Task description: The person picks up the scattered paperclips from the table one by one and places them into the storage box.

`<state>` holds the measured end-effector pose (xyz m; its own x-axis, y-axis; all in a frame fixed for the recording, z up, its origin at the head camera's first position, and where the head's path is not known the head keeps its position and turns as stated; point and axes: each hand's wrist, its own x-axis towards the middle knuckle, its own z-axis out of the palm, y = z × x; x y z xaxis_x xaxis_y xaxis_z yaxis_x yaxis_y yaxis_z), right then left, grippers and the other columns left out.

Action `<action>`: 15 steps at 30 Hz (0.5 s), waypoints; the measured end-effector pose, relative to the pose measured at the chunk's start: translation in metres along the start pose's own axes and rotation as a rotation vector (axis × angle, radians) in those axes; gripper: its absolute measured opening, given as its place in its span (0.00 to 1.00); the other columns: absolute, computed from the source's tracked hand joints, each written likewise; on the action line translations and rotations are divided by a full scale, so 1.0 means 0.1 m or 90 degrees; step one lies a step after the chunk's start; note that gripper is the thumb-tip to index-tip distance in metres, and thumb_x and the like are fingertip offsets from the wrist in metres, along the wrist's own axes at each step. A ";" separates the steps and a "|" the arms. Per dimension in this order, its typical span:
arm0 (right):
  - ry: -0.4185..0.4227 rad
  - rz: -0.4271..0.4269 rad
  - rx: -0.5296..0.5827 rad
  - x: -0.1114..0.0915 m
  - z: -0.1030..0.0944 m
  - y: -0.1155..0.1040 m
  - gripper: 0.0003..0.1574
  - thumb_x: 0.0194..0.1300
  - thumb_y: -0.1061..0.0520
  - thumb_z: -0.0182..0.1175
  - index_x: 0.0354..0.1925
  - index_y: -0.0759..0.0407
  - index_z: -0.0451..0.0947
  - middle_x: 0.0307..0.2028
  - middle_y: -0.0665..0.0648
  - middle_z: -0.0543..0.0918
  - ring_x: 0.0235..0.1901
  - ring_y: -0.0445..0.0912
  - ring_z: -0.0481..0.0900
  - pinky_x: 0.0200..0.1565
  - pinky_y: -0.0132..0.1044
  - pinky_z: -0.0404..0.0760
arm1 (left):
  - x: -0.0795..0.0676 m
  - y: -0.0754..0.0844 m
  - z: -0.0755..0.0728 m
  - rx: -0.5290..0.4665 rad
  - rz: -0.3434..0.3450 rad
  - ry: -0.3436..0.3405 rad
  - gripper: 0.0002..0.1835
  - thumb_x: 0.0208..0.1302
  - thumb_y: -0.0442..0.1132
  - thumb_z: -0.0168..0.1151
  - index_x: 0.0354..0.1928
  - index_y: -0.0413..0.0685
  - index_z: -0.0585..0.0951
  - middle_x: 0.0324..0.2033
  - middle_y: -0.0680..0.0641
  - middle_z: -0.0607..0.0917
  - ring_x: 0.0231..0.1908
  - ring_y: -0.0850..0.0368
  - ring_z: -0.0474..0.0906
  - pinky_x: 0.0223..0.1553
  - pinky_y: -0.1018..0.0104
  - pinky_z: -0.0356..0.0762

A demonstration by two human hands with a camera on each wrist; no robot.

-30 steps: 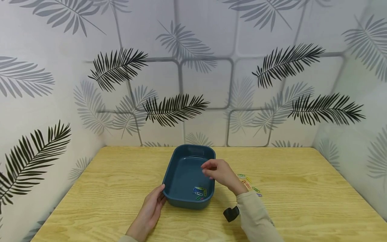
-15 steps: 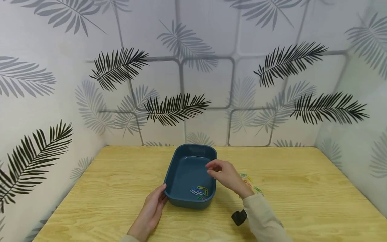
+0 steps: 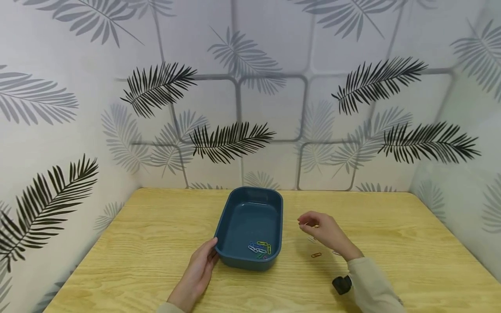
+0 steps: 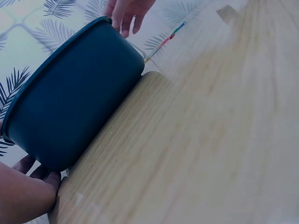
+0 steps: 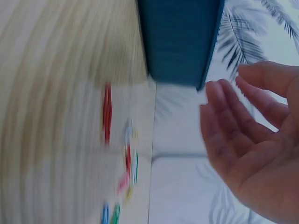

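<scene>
A smooth, dark-blue, round-cornered tray [image 3: 244,224] holds bright looped clips [image 3: 261,244]; the left hand [image 3: 198,266] grips its corner, the right hand [image 3: 325,232] curves loose, empty fingers over the wood-grained tabletop [image 3: 168,221]

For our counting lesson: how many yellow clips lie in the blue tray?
2 visible: one yellow clip lies crosswise; another yellow clip lies lengthwise by its right end. More may be hidden.

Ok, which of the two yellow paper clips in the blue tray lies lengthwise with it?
The right-hand yellow clip, nearer the right wall of the blue tray; the other yellow clip lies crosswise, farther left.
</scene>
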<state>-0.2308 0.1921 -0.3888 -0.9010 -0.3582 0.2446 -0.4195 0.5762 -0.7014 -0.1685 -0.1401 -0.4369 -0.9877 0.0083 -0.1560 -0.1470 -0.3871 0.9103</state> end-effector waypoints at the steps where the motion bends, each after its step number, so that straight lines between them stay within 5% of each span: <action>1: -0.008 0.007 -0.004 -0.02 -0.04 0.03 0.10 0.66 0.62 0.61 0.45 0.66 0.80 0.39 0.56 0.83 0.38 0.49 0.81 0.37 0.38 0.81 | 0.00 0.00 0.00 -0.001 -0.001 0.000 0.33 0.73 0.45 0.52 0.66 0.24 0.60 0.64 0.34 0.67 0.61 0.52 0.65 0.66 0.58 0.59; 9: -0.084 0.065 -0.026 -0.22 -0.32 0.27 0.19 0.62 0.62 0.64 0.49 0.74 0.76 0.43 0.66 0.80 0.41 0.57 0.81 0.38 0.45 0.82 | 0.01 -0.01 -0.01 0.002 -0.001 -0.009 0.34 0.73 0.46 0.53 0.67 0.24 0.60 0.65 0.33 0.65 0.62 0.51 0.64 0.68 0.56 0.56; 15: -0.100 0.074 -0.083 -0.32 -0.45 0.39 0.21 0.57 0.63 0.68 0.46 0.74 0.76 0.40 0.64 0.81 0.39 0.57 0.80 0.41 0.50 0.81 | 0.01 -0.01 -0.01 -0.003 -0.003 -0.004 0.33 0.73 0.46 0.53 0.66 0.24 0.60 0.65 0.32 0.64 0.63 0.49 0.62 0.68 0.55 0.56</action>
<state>-0.2234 0.2585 -0.3940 -0.9204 -0.3873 0.0527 -0.3332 0.7071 -0.6237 -0.1690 -0.1406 -0.4384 -0.9874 0.0164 -0.1573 -0.1511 -0.3914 0.9077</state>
